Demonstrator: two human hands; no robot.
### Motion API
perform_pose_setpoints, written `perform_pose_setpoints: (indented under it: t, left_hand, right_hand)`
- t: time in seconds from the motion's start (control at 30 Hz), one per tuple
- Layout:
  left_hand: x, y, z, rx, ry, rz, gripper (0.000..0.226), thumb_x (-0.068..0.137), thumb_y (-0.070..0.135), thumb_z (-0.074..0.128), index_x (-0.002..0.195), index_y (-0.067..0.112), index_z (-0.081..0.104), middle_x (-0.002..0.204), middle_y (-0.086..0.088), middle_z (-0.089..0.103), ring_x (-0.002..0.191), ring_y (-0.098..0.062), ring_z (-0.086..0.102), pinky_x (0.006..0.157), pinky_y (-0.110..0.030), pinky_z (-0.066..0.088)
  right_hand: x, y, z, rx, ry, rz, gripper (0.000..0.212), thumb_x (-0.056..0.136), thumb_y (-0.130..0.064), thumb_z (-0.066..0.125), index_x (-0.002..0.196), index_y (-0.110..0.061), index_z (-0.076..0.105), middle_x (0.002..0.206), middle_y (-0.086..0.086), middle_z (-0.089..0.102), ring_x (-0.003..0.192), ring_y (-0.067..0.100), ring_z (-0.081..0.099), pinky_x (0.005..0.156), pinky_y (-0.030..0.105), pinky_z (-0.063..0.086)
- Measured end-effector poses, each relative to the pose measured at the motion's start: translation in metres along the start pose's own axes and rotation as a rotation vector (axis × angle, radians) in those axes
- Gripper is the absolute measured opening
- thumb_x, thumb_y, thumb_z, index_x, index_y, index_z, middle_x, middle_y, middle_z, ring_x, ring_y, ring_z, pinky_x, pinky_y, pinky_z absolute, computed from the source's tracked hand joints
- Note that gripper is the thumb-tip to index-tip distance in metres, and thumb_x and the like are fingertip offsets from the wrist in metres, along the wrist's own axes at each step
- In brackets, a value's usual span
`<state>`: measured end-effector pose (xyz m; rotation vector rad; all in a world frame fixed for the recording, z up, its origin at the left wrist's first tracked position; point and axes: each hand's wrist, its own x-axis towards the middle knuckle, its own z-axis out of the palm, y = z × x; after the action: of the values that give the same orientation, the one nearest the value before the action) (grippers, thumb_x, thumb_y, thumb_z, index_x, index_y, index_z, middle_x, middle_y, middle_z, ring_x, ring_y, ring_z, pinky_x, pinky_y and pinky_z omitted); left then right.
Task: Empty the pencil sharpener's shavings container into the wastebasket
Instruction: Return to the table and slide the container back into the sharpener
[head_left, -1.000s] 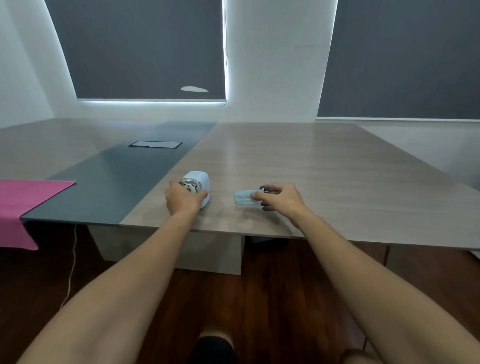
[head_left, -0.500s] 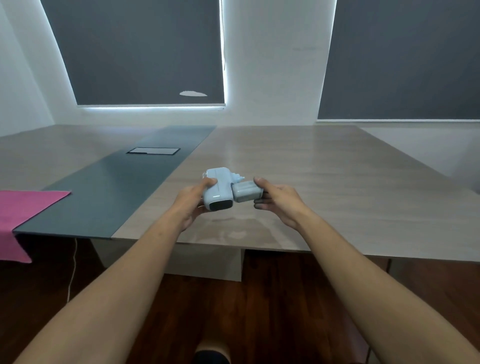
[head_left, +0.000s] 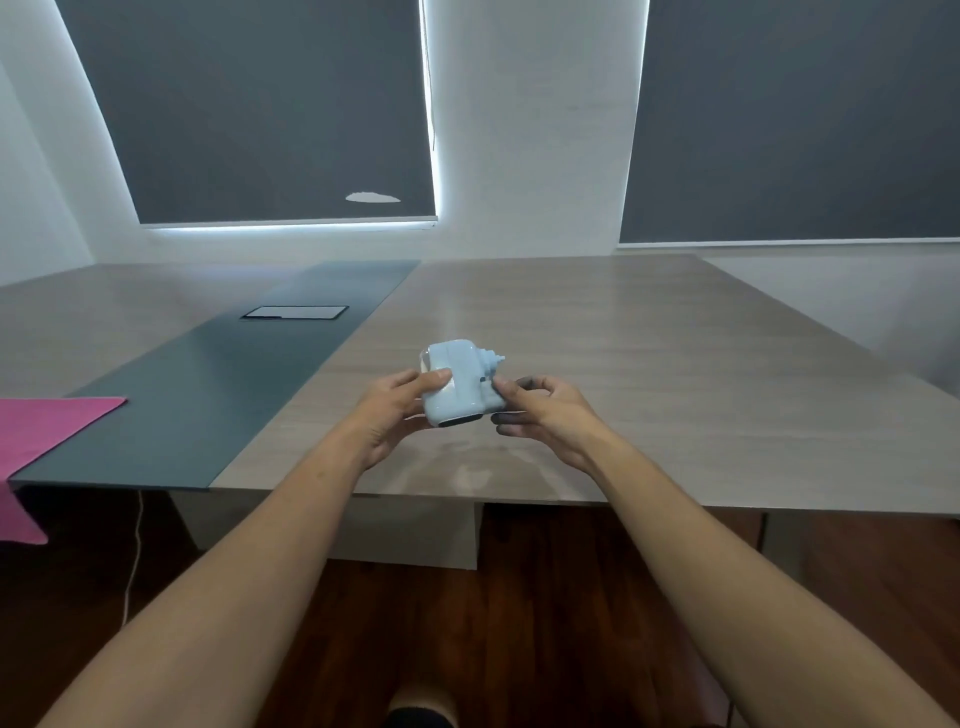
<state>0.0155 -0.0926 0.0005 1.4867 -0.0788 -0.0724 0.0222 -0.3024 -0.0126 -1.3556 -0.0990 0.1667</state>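
A pale blue pencil sharpener (head_left: 454, 379) is held in the air just above the wooden table (head_left: 649, 395), tipped on its side with its crank stub pointing right. My left hand (head_left: 397, 413) grips its left side, thumb on top. My right hand (head_left: 545, 415) pinches the end of the shavings container (head_left: 493, 401), which sits almost wholly inside the sharpener's right side; only a short grey-blue end shows. No wastebasket is in view.
A pink cloth (head_left: 47, 426) hangs over the table's left front corner. A dark strip (head_left: 218, 384) with a cable hatch (head_left: 293, 312) runs along the table. A white cord (head_left: 132, 566) hangs below, over the wood floor (head_left: 519, 623).
I lifted the sharpener and the container off the table and brought them together. The container has slid from sticking out on the right to nearly fully inside the sharpener.
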Motion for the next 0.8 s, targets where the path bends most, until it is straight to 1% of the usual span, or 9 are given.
perform_pose_setpoints:
  t: [0.1, 0.2, 0.3, 0.37, 0.47, 0.53, 0.63, 0.7, 0.8]
  left_hand:
    - [0.001, 0.002, 0.003, 0.019, -0.050, 0.013, 0.038, 0.084, 0.027, 0.071, 0.119, 0.012, 0.068, 0.115, -0.010, 0.073, 0.098, -0.023, 0.070, 0.090, -0.038, 0.056]
    - [0.000, 0.001, 0.003, -0.004, -0.046, 0.017, 0.043, 0.083, 0.025, 0.073, 0.123, 0.010, 0.066, 0.121, -0.012, 0.071, 0.103, -0.024, 0.069, 0.094, -0.041, 0.055]
    - [-0.002, -0.001, 0.001, -0.018, -0.032, 0.011, 0.048, 0.081, 0.021, 0.076, 0.125, 0.007, 0.063, 0.124, -0.014, 0.069, 0.103, -0.024, 0.069, 0.090, -0.042, 0.057]
    - [-0.005, -0.001, -0.001, -0.012, 0.008, 0.008, 0.051, 0.078, 0.018, 0.079, 0.125, 0.005, 0.062, 0.123, -0.016, 0.069, 0.101, -0.024, 0.070, 0.084, -0.041, 0.059]
    - [-0.009, -0.004, -0.004, 0.027, 0.125, 0.013, 0.057, 0.073, 0.017, 0.083, 0.122, 0.001, 0.060, 0.116, -0.017, 0.068, 0.097, -0.024, 0.069, 0.073, -0.036, 0.060]
    - [-0.011, -0.007, -0.008, 0.070, 0.226, 0.028, 0.060, 0.068, 0.019, 0.086, 0.119, 0.002, 0.059, 0.109, -0.014, 0.068, 0.094, -0.023, 0.069, 0.071, -0.036, 0.061]
    - [-0.012, -0.011, -0.019, 0.173, 0.409, 0.054, 0.068, 0.057, 0.028, 0.089, 0.115, 0.008, 0.060, 0.104, -0.009, 0.068, 0.093, -0.021, 0.069, 0.083, -0.043, 0.060]
    - [-0.014, -0.013, -0.028, 0.256, 0.536, 0.066, 0.072, 0.052, 0.034, 0.089, 0.114, 0.013, 0.059, 0.106, -0.006, 0.068, 0.094, -0.021, 0.067, 0.089, -0.040, 0.057]
    - [-0.019, -0.015, -0.039, 0.384, 0.698, 0.081, 0.067, 0.061, 0.030, 0.088, 0.116, 0.012, 0.054, 0.111, -0.006, 0.065, 0.097, -0.023, 0.063, 0.090, -0.033, 0.050]
  right_hand:
    - [-0.002, 0.000, 0.007, -0.004, -0.018, -0.008, 0.058, 0.078, -0.026, 0.080, 0.119, -0.002, 0.047, 0.113, 0.028, 0.068, 0.098, 0.038, 0.071, 0.082, 0.043, 0.060]
    - [-0.002, -0.001, 0.008, 0.032, -0.019, -0.024, 0.052, 0.079, -0.022, 0.079, 0.114, -0.005, 0.046, 0.112, 0.029, 0.068, 0.097, 0.038, 0.071, 0.083, 0.042, 0.060]
    - [0.002, 0.000, 0.006, -0.010, -0.039, -0.009, 0.054, 0.077, -0.023, 0.081, 0.115, -0.005, 0.047, 0.112, 0.026, 0.069, 0.092, 0.034, 0.072, 0.083, 0.042, 0.060]
    - [0.004, 0.002, 0.008, -0.080, -0.061, 0.012, 0.055, 0.077, -0.026, 0.081, 0.116, -0.004, 0.049, 0.113, 0.024, 0.069, 0.092, 0.032, 0.072, 0.080, 0.041, 0.060]
    - [0.006, 0.004, 0.014, -0.198, -0.058, 0.004, 0.059, 0.076, -0.027, 0.081, 0.120, -0.002, 0.052, 0.114, 0.020, 0.069, 0.095, 0.033, 0.071, 0.077, 0.040, 0.061]
    - [0.006, 0.005, 0.019, -0.223, -0.015, -0.014, 0.059, 0.076, -0.028, 0.082, 0.120, -0.002, 0.054, 0.111, 0.016, 0.069, 0.089, 0.030, 0.071, 0.077, 0.041, 0.061]
    - [0.006, 0.007, 0.025, -0.222, 0.059, -0.022, 0.058, 0.075, -0.034, 0.081, 0.118, -0.004, 0.056, 0.109, 0.012, 0.066, 0.081, 0.024, 0.070, 0.075, 0.041, 0.062]
    - [0.005, 0.009, 0.026, -0.252, 0.076, -0.025, 0.058, 0.075, -0.037, 0.081, 0.117, -0.006, 0.057, 0.110, 0.011, 0.066, 0.079, 0.023, 0.070, 0.072, 0.038, 0.062]
    - [0.002, 0.013, 0.026, -0.276, 0.081, -0.025, 0.056, 0.075, -0.039, 0.080, 0.116, -0.007, 0.058, 0.108, 0.010, 0.066, 0.078, 0.022, 0.070, 0.070, 0.037, 0.062]
